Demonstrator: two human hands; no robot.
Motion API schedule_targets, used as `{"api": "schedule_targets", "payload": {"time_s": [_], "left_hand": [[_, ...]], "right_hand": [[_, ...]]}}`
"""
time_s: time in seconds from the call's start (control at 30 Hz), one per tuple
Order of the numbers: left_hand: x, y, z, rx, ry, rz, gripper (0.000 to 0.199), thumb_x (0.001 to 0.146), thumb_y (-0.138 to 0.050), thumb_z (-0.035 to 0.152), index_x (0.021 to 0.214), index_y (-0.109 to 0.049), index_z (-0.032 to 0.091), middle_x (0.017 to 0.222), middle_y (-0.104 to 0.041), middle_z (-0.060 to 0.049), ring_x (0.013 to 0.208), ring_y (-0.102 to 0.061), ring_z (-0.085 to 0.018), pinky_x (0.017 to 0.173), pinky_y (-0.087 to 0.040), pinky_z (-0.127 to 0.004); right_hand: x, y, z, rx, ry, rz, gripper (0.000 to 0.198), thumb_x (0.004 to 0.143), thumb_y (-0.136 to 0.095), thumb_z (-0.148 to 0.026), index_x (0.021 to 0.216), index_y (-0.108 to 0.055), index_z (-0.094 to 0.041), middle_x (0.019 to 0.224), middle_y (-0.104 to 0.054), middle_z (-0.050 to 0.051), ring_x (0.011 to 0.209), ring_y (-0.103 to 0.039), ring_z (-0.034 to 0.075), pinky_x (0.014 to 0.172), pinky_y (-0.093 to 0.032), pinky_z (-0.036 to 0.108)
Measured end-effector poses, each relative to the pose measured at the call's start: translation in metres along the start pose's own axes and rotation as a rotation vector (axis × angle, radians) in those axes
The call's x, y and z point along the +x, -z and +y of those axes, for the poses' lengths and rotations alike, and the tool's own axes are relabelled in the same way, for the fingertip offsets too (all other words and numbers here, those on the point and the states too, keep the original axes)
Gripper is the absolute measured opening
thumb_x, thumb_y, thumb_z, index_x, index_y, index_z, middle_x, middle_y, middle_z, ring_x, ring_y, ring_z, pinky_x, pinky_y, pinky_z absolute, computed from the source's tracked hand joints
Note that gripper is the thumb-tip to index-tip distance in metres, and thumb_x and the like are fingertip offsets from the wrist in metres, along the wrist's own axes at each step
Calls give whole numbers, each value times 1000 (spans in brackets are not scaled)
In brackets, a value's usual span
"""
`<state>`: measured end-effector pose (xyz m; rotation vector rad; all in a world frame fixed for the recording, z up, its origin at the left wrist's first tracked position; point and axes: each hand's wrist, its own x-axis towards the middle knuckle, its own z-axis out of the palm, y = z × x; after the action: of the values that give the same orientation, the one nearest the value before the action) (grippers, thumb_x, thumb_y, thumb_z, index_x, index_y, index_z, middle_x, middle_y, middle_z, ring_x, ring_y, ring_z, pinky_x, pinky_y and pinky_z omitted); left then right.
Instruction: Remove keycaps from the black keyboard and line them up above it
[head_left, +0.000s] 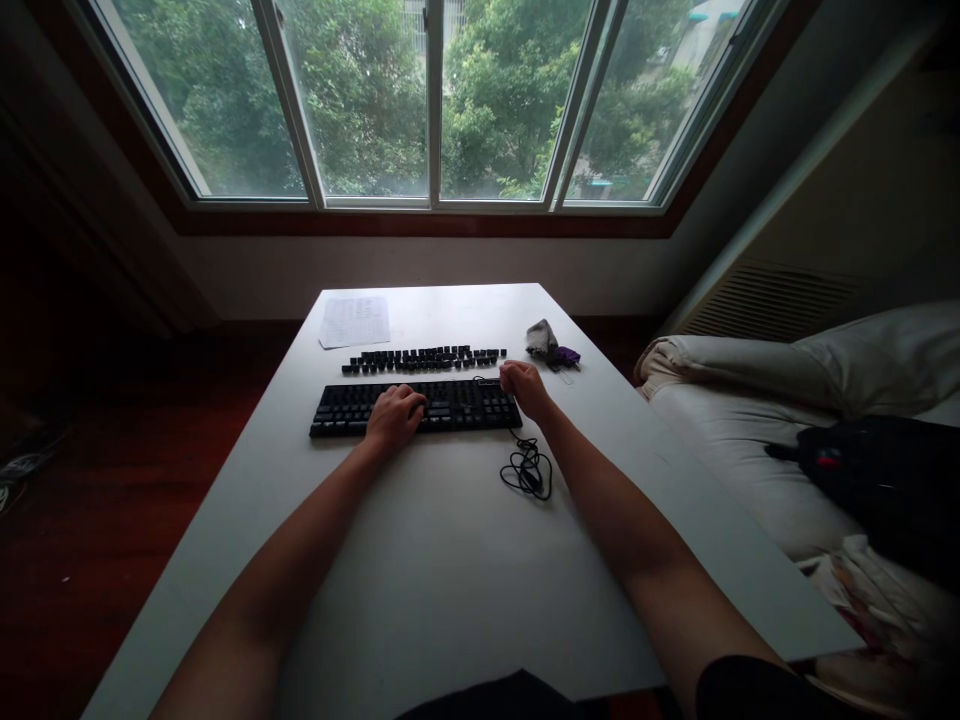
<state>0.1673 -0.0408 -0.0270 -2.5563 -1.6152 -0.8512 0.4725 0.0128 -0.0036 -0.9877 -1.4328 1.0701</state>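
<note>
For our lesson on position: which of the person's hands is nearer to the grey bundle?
Right. The right hand is just short of the grey bundle; the left hand is on the keyboard, well to the bundle's left.

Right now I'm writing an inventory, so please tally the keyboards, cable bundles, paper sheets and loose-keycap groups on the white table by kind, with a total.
Long black rectangular keyboard: 1
Tangled thin black cable bundle: 1
White paper sheet with faint print: 1 visible
Lined-up group of small black loose keycaps: 1
Total: 4
</note>
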Motion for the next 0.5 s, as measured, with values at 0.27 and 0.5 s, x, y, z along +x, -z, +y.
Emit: {"api": "schedule_targets", "payload": {"time_s": [0.27, 0.5], "left_hand": [[0, -1, -2, 2, -12, 5, 22, 93, -55, 30, 106, -72, 25, 106, -64, -8, 102, -56, -26, 90, -46, -41], [0, 1, -1, -12, -9, -4, 22, 93, -55, 30, 106, -72, 25, 105, -64, -7, 102, -56, -25, 90, -45, -41]], "right_hand": [[-3, 55, 7, -586, -68, -213, 27, 81, -64, -45, 89, -62, -20, 70, -56, -1, 64, -47, 14, 59, -35, 26], [-5, 63, 19, -545, -180, -393, 30, 78, -66, -44, 94, -64, -19, 74, -58, -1, 65, -51, 14, 61, -40, 27]]}}
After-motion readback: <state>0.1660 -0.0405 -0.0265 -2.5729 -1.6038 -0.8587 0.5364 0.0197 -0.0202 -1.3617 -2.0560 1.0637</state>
